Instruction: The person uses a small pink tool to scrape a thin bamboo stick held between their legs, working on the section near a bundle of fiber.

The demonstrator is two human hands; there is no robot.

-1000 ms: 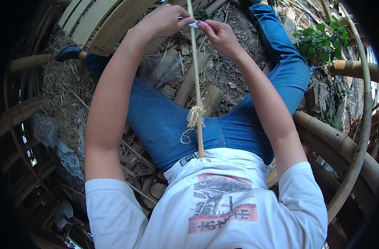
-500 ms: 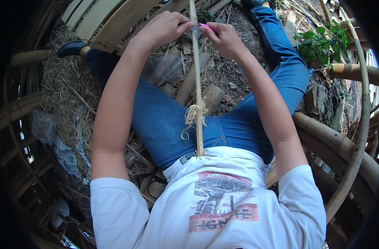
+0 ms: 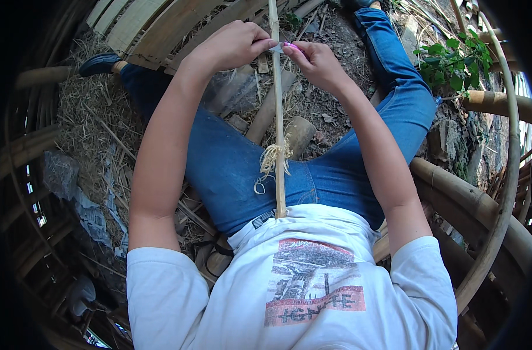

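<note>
- At 10 o'clock, your side of the ground carries a heap of dry, yellowish straw (image 3: 88, 125).
- At 11 o'clock are pale, flat wooden slats (image 3: 155, 41).
- Just left of 12 o'clock, your left hand (image 3: 236, 45) has its thumb and fingers drawn together, apparently pinching the blade's far end; hold that pinch behind the edge.
- Near the centre, a tangled bunch of thin, cream shavings (image 3: 273, 158) hangs around the stick; pick it off if it hinders you.
- The long, pale, slender wooden stick (image 3: 278, 105) runs from your waist toward 12 o'clock; brace its lower end firmly.
- Across it lies a small knife with whitish blade and pink handle (image 3: 289, 46); a shallow angle and light, even pressure should suit.
- Toward 1 o'clock, your right hand (image 3: 323, 64) is curled closed around the handle; match the left's force.
- At 2 o'clock grows a leafy green plant (image 3: 455, 61).
</note>
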